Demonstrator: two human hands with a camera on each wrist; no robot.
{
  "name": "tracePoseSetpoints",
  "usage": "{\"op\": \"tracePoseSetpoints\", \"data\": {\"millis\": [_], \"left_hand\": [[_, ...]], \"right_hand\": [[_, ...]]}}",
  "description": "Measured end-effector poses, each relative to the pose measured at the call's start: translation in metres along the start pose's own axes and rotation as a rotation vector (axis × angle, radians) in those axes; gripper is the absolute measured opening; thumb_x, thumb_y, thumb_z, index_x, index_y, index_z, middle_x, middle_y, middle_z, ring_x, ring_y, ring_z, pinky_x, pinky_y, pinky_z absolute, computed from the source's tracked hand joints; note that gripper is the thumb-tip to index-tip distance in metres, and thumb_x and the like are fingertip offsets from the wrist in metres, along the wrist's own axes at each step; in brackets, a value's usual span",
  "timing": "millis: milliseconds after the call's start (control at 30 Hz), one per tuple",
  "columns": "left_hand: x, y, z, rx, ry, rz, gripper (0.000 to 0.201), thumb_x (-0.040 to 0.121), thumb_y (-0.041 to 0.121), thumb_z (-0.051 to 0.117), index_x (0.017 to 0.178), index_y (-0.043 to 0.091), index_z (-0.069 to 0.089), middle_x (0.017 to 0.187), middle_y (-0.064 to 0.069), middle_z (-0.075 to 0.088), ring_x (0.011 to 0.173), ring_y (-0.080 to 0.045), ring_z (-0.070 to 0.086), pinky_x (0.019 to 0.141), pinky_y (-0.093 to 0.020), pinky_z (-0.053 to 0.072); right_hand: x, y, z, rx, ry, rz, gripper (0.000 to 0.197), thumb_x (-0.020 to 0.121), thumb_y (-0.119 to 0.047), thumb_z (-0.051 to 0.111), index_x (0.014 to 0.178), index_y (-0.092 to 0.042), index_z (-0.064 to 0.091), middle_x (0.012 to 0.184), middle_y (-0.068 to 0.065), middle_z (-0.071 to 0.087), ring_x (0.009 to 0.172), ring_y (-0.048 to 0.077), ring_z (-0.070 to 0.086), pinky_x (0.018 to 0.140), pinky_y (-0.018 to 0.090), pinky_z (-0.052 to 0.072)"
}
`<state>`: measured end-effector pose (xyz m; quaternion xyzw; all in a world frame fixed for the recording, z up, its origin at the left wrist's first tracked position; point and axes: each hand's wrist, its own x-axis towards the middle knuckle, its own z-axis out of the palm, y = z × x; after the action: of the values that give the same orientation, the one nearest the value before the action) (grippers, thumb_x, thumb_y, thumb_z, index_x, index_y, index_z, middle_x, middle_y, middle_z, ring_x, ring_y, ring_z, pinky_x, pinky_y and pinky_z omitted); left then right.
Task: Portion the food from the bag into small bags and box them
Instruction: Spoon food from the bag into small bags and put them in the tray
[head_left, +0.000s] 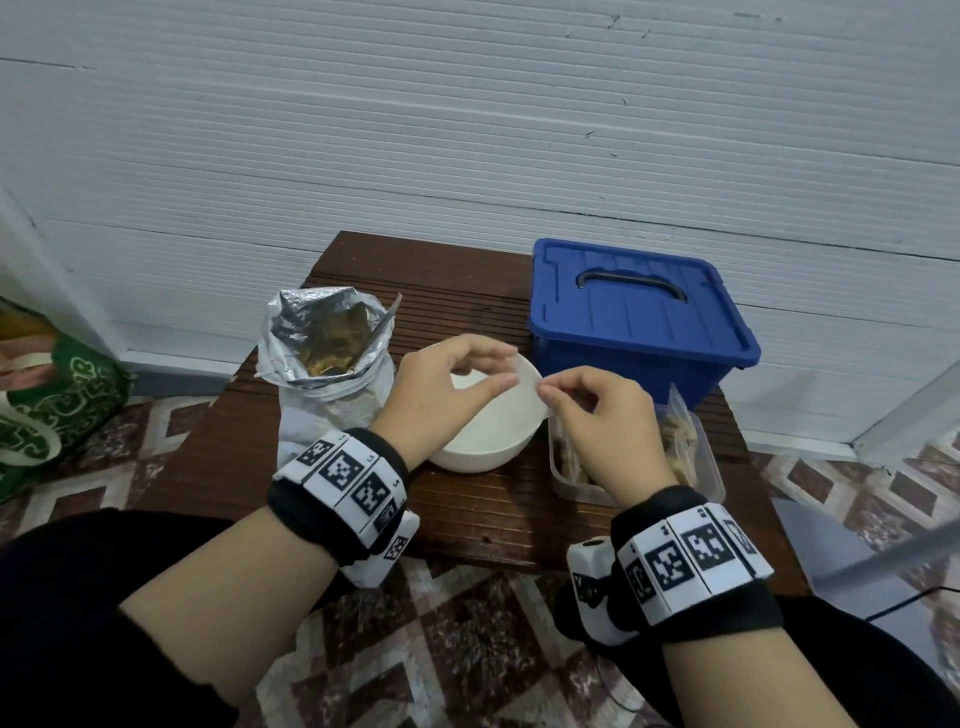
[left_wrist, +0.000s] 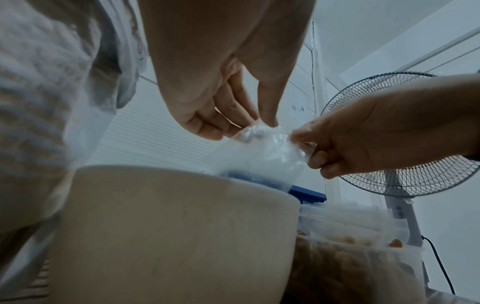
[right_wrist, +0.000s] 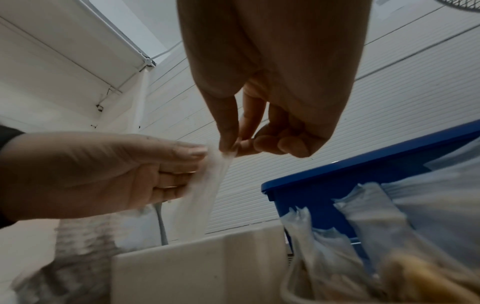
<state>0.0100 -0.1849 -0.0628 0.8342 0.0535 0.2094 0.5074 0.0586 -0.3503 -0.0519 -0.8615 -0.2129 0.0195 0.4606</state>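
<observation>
**Both hands pinch a small clear bag over the white bowl**

The left hand (head_left: 441, 384) reaches in from the lower left with its wrist raised above the tabletop (head_left: 467, 509). Its thumb and fingers are curved and pinch one side of the mouth of a small clear bag (left_wrist: 262, 152). The right hand (head_left: 597, 421) comes in from the lower right, fingers curled, with thumb and forefinger pinching the opposite edge of the same bag. The two hands are close together, almost fingertip to fingertip, and the bag hangs between them over the white bowl (head_left: 498, 436); its lower end dips behind the bowl's rim in the left wrist view. Whether anything is inside the bag cannot be told.

The silver foil food bag (head_left: 327, 358) stands open just left of the bowl, with dark and brownish food showing inside. Just right of the bowl, under the right hand, a clear plastic container (head_left: 696, 457) holds small bags with brownish contents. Behind it the blue box (head_left: 639, 317) sits with its lid on and handle lying flat. A standing fan (left_wrist: 405, 168) shows in the left wrist view.
</observation>
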Motion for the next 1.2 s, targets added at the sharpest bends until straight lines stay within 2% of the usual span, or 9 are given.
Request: {"op": "tracePoseSetpoints", "data": {"millis": [67,133,233,467,633,800,900,1000,1200], "left_hand": [[-0.001,0.000,0.001,0.090,0.032,0.062,0.041,0.075,0.035,0.079,0.113,0.032,0.064,0.107,0.019,0.067,0.105,0.008,0.057,0.095,-0.013,0.038],[-0.003,-0.002,0.004,0.251,0.021,0.170,0.060,0.069,0.052,0.078,0.122,0.031,0.061,0.119,0.019,0.061,0.116,0.003,0.050,0.102,-0.019,0.030],[-0.004,-0.008,0.008,0.429,-0.018,0.266,0.076,0.064,0.072,0.062,0.128,0.033,0.056,0.125,0.017,0.056,0.122,-0.004,0.045,0.102,-0.027,0.021],[-0.002,-0.011,0.004,0.448,0.001,0.295,0.073,0.065,0.071,0.056,0.128,0.035,0.056,0.120,0.017,0.056,0.117,-0.001,0.042,0.099,-0.030,0.017],[-0.001,-0.012,0.002,0.403,0.013,0.284,0.064,0.065,0.071,0.059,0.121,0.038,0.059,0.117,0.022,0.057,0.114,0.008,0.040,0.100,-0.028,0.017],[-0.001,-0.009,0.003,0.322,0.021,0.280,0.049,0.069,0.065,0.060,0.110,0.038,0.064,0.112,0.019,0.064,0.114,-0.001,0.052,0.104,-0.040,0.028],[0.000,-0.010,0.002,0.293,0.035,0.278,0.041,0.071,0.062,0.062,0.104,0.037,0.068,0.107,0.019,0.067,0.110,-0.003,0.056,0.100,-0.051,0.034],[0.001,-0.010,0.002,0.269,0.033,0.261,0.039,0.072,0.061,0.062,0.102,0.036,0.069,0.106,0.019,0.067,0.108,-0.002,0.057,0.099,-0.052,0.035],[0.000,-0.008,0.001,0.263,0.019,0.229,0.046,0.069,0.062,0.063,0.107,0.036,0.066,0.110,0.021,0.065,0.111,-0.001,0.055,0.102,-0.052,0.034]], "right_hand": [[0.000,0.000,0.001,0.082,0.051,0.050,0.005,0.088,-0.022,0.065,0.087,-0.024,0.069,0.084,-0.010,0.067,0.082,0.003,0.059,0.067,0.008,0.040],[0.000,-0.001,0.002,0.162,0.074,0.095,0.004,0.087,-0.021,0.066,0.086,-0.021,0.070,0.080,-0.004,0.067,0.079,0.008,0.059,0.067,0.015,0.042],[-0.001,-0.004,0.004,0.247,0.048,0.145,0.005,0.086,-0.020,0.067,0.083,-0.017,0.070,0.081,0.010,0.068,0.081,0.018,0.062,0.070,0.021,0.047],[-0.005,-0.011,0.004,0.324,-0.010,0.175,0.013,0.088,-0.024,0.064,0.086,-0.012,0.070,0.086,0.011,0.070,0.084,0.016,0.063,0.071,0.016,0.045],[-0.002,-0.009,0.004,0.301,-0.013,0.193,0.020,0.092,-0.028,0.059,0.081,-0.014,0.069,0.083,-0.002,0.070,0.086,0.005,0.060,0.076,0.023,0.045],[-0.001,-0.006,0.004,0.303,0.018,0.207,0.015,0.092,-0.027,0.059,0.090,-0.016,0.070,0.084,-0.003,0.070,0.089,0.011,0.062,0.081,0.029,0.048],[-0.002,-0.007,0.003,0.322,0.045,0.181,0.011,0.091,-0.028,0.060,0.096,-0.022,0.068,0.087,0.006,0.070,0.085,0.015,0.063,0.072,0.022,0.048],[-0.005,-0.010,0.001,0.339,0.067,0.124,0.008,0.090,-0.026,0.062,0.096,-0.025,0.067,0.079,0.003,0.066,0.068,-0.001,0.058,0.059,0.007,0.042],[-0.005,-0.010,0.002,0.342,0.060,0.083,0.006,0.088,-0.026,0.064,0.090,-0.024,0.069,0.088,-0.001,0.068,0.081,0.005,0.059,0.069,0.012,0.045]]}}
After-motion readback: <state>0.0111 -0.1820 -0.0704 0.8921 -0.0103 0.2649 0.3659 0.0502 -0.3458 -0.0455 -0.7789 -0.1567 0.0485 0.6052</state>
